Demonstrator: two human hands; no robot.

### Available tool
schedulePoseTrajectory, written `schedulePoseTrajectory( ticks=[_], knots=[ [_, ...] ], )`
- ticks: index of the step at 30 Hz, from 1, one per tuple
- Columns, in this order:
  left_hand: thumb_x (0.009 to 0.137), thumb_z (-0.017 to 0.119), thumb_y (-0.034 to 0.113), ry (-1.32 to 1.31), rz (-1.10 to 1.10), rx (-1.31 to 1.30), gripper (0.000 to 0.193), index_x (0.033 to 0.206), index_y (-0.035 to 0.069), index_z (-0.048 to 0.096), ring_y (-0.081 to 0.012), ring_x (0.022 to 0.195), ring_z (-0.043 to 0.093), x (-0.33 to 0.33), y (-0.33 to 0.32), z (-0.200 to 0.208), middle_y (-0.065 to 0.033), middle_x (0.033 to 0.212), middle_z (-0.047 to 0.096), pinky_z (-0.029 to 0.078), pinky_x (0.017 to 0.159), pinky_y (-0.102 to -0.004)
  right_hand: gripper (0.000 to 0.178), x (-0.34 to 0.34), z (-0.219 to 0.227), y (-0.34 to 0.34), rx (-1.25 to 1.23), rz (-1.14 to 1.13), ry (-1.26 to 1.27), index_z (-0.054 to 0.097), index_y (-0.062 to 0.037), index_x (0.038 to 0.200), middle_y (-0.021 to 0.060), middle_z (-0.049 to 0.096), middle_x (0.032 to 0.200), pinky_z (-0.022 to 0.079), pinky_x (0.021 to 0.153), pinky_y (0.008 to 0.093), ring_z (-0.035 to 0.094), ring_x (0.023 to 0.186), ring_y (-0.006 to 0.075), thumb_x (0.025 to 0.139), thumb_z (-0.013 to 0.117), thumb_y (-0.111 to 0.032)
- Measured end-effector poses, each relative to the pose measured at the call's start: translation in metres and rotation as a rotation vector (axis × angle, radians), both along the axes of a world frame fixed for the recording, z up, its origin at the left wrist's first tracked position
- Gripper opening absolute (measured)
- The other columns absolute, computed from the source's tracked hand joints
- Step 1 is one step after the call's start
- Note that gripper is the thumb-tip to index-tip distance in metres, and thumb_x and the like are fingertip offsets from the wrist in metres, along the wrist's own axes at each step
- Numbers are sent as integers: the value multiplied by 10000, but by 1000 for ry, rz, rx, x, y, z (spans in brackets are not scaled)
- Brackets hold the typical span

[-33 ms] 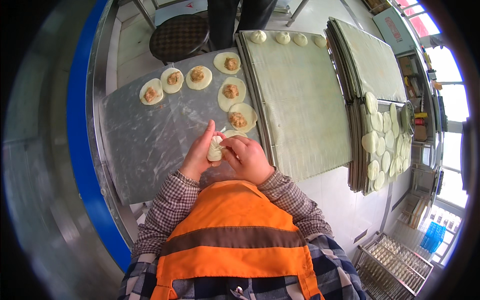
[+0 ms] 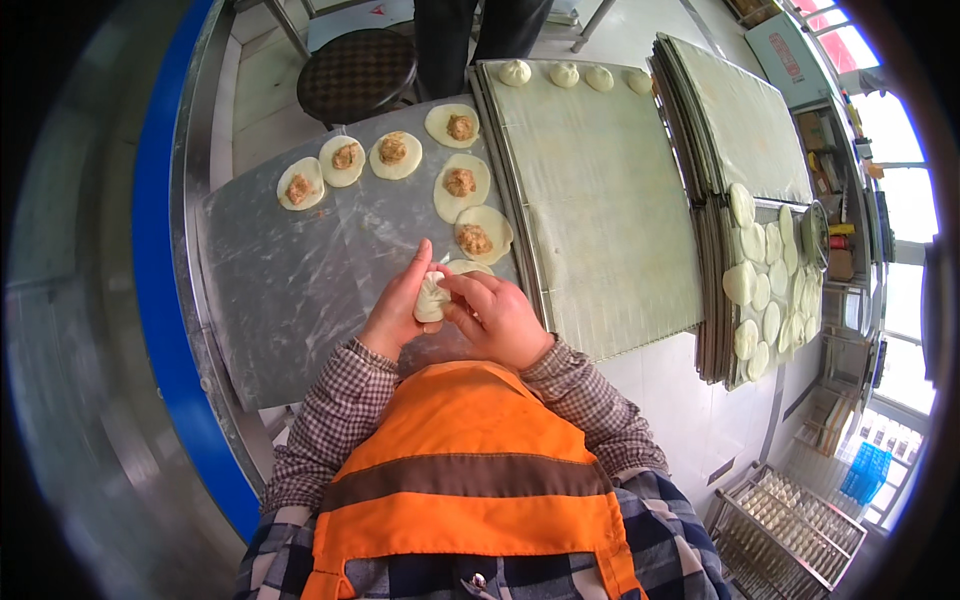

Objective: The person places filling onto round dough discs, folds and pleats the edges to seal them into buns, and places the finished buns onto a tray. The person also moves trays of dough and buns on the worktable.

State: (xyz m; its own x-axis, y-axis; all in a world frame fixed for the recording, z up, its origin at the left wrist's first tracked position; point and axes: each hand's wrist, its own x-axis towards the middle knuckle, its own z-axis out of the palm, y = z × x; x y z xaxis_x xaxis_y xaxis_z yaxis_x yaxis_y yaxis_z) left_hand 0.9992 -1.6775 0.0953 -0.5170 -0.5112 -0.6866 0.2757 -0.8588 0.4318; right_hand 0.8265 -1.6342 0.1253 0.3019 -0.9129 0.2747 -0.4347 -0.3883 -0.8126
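A partly pleated bun [image 2: 432,300] of white dough is between my hands, above the near edge of the grey work surface. My left hand [image 2: 397,308] cups it from the left, thumb pointing up and away. The fingertips of my right hand [image 2: 493,315] pinch the dough along the bun's right side. Just beyond my hands lies a dough wrapper [image 2: 466,267], mostly hidden by them. Farther out, several flat round wrappers with mounds of brownish filling [image 2: 474,239] lie along the right side and far part of the work surface [image 2: 300,300].
To the right, a large lined tray [image 2: 610,210] has several closed buns [image 2: 565,75] along its far edge. Beyond it stand stacked trays [image 2: 745,120] and a tray of flat dough rounds [image 2: 772,280]. A round stool [image 2: 358,75] and a person's dark-clad legs [image 2: 480,35] are at the far side.
The gathered dough in my hands shows slightly different folds. My hands stay in nearly the same place.
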Motion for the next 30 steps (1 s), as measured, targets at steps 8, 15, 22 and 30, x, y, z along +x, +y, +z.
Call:
schedulePoseTrajectory(
  ticks=[8, 15, 22, 30],
  knots=[
    [996, 402, 552, -42, 92, -276, 495, 1012, 92, 584, -117, 764, 596, -55, 2, -11, -13, 904, 607, 504, 643, -278, 196, -42, -9, -9, -212, 7, 111, 620, -16, 948, 132, 617, 811, 506, 601, 402, 614, 690, 326, 775, 680, -87],
    [1011, 400, 513, 87, 98, -150, 508, 1171, 48, 523, -134, 945, 595, -104, -34, -30, -63, 1031, 609, 495, 812, -267, 477, -83, -6, -21, 149, -201, 92, 590, -75, 1197, 154, 619, 1042, 520, 622, 401, 630, 725, 318, 752, 735, -168],
    [965, 585, 376, -592, 207, -767, 531, 1323, -4, 489, -166, 1022, 582, -105, -101, -71, -105, 1141, 610, 496, 879, -293, 500, -147, -46, -131, 146, -270, 58, 605, -98, 1184, 82, 616, 1121, 509, 596, 271, 600, 680, 158, 721, 788, -64],
    [666, 825, 296, -1195, -433, -664, 553, 1058, -29, 610, -318, 912, 639, -63, -166, -144, -181, 994, 656, 515, 826, -362, 551, -162, -108, -262, 166, -279, 405, 551, -114, 1274, 126, 584, 1220, 515, 889, 391, 629, 1035, 284, 761, 752, -140]
  ],
)
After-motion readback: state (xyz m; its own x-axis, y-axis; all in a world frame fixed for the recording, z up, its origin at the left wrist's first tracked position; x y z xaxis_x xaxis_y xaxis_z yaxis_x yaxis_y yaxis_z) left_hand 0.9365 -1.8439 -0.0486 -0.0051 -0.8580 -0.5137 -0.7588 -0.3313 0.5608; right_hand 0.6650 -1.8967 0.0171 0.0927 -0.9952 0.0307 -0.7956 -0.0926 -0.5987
